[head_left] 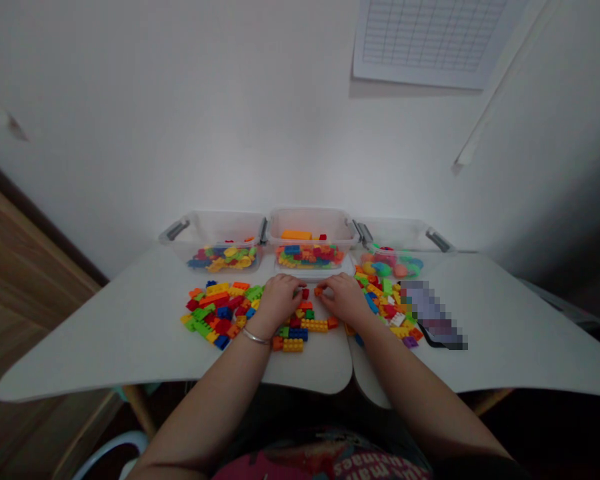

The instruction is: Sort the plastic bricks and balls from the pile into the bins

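My left hand (281, 300), with a bangle on the wrist, has its fingers closed at a small red building brick (305, 293). Just across a narrow gap, my right hand (345, 295) pinches a small orange building brick (319, 291) between thumb and fingers. Below the hands lie several loose bricks, among them a long yellow-orange brick (314, 325), a dark blue brick (298, 334) and a yellow brick (293, 345). My forearms hide parts of the piles on both sides.
Mixed brick piles spread at left (215, 313) and right (390, 307). Along the wall stand three clear bins: the left bin (220, 227), middle bin (313, 223) and right bin (400, 233), each holding colourful pieces. A phone-like, pixelated object (433, 313) lies at right. Two white tabletops meet near the middle.
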A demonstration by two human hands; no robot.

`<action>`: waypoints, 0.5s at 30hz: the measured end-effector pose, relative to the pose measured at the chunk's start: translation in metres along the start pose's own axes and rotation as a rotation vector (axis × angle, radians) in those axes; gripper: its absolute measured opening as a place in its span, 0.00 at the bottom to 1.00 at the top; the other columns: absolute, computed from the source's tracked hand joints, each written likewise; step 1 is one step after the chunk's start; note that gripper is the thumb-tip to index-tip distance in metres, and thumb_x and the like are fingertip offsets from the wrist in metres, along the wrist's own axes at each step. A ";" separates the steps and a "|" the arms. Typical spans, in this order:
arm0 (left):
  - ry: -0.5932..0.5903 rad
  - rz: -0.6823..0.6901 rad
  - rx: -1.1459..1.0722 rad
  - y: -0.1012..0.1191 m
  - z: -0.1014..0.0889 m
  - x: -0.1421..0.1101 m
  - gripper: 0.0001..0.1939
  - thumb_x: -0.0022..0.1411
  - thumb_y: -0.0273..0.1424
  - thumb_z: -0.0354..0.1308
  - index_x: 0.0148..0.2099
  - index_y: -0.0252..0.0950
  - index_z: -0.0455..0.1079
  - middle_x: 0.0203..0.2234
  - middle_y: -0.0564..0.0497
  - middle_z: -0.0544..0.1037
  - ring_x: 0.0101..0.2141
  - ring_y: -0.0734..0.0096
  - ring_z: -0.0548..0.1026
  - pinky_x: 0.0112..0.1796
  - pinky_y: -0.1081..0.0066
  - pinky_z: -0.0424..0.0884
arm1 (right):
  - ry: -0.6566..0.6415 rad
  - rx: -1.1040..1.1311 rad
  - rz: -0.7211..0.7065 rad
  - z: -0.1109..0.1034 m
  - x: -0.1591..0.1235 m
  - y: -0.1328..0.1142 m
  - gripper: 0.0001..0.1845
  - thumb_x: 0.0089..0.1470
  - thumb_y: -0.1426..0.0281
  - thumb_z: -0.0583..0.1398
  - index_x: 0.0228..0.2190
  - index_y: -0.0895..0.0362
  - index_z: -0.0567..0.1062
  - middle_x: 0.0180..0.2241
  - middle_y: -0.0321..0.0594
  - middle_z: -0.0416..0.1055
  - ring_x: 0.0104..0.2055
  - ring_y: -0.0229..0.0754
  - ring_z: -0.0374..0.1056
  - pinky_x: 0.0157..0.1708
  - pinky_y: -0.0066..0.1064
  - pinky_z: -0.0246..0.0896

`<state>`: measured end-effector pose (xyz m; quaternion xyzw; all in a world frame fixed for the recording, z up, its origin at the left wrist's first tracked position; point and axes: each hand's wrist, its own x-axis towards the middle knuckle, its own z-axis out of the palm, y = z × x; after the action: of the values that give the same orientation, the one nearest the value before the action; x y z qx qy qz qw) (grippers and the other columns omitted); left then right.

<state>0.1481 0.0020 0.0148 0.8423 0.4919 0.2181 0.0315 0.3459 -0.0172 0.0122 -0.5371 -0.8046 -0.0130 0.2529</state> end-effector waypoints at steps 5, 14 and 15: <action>-0.010 0.002 0.009 0.000 -0.001 -0.001 0.10 0.61 0.29 0.56 0.43 0.38 0.77 0.40 0.46 0.80 0.45 0.60 0.74 0.50 0.61 0.67 | 0.225 0.155 0.005 -0.002 0.002 0.004 0.08 0.53 0.71 0.60 0.37 0.55 0.76 0.38 0.42 0.77 0.42 0.47 0.69 0.45 0.38 0.63; -0.025 -0.004 0.003 0.002 -0.003 0.000 0.11 0.61 0.28 0.55 0.43 0.38 0.77 0.40 0.46 0.81 0.46 0.60 0.74 0.51 0.60 0.67 | 0.656 0.194 0.127 -0.034 0.019 0.001 0.11 0.55 0.64 0.58 0.38 0.55 0.75 0.34 0.42 0.74 0.37 0.45 0.67 0.43 0.39 0.63; -0.026 -0.004 -0.001 0.002 -0.004 0.000 0.11 0.61 0.28 0.55 0.43 0.38 0.77 0.41 0.46 0.81 0.46 0.60 0.74 0.51 0.61 0.67 | 0.683 0.202 0.149 -0.039 0.024 0.001 0.11 0.55 0.63 0.58 0.38 0.55 0.75 0.33 0.41 0.73 0.36 0.45 0.67 0.43 0.38 0.63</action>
<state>0.1481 0.0002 0.0184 0.8441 0.4929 0.2075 0.0387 0.3544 -0.0074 0.0560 -0.5311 -0.6297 -0.0937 0.5592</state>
